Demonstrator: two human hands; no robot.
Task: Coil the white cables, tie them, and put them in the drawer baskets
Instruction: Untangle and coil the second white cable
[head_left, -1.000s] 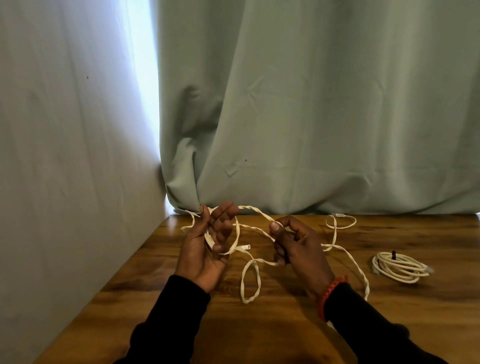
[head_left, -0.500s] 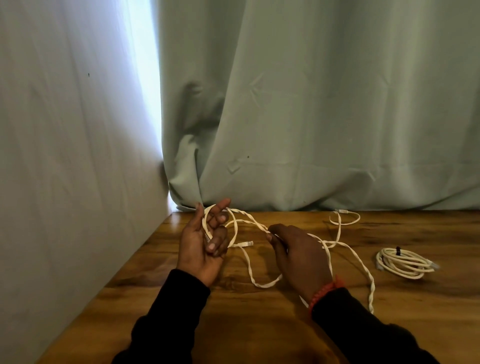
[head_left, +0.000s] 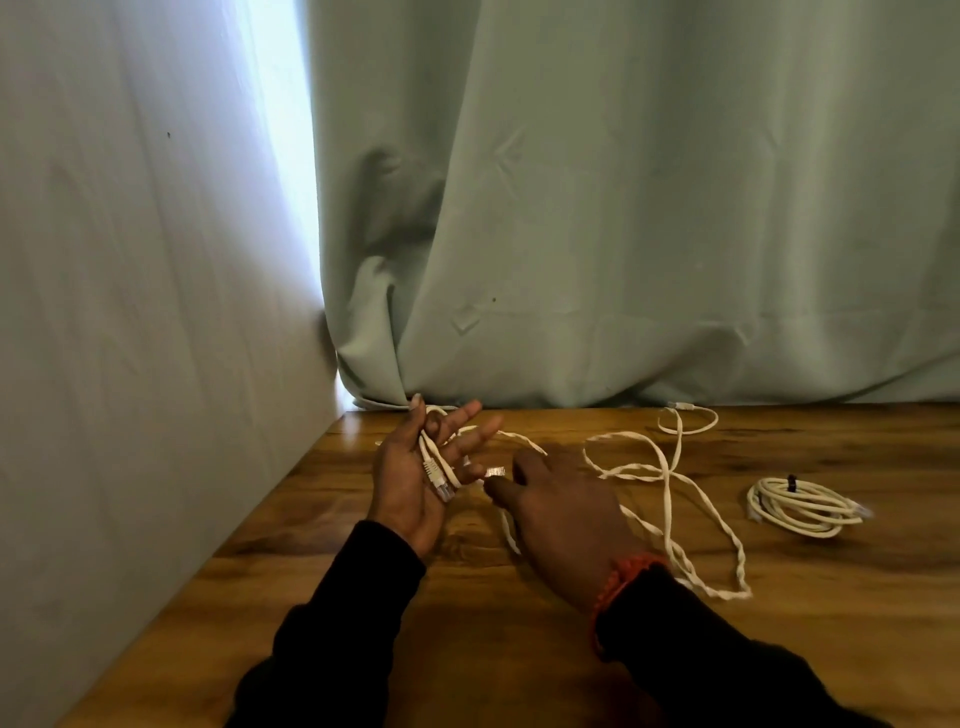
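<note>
A long white cable (head_left: 667, 474) lies in loose loops on the wooden table (head_left: 498, 654). My left hand (head_left: 410, 488) is palm up with fingers spread. A few turns of the cable wrap its fingers, and one plug (head_left: 438, 475) lies on the palm. My right hand (head_left: 563, 514) is palm down just to the right. A strand from the left hand runs into its fingers and out under its palm. A second plug (head_left: 494, 472) shows between thumb and forefinger. A second white cable (head_left: 802, 508) lies coiled at the right, bound with a black tie (head_left: 791, 482). No drawer or basket is in view.
A pale green curtain (head_left: 649, 234) hangs along the table's back edge. A plain wall (head_left: 130, 338) borders the table's left side. The loose cable's far end (head_left: 687, 406) lies by the curtain hem.
Both hands have dropped closer to the table. My left hand's fingers have spread, so the plug shows on the palm. My right hand went from a raised pinch to palm down over the cable.
</note>
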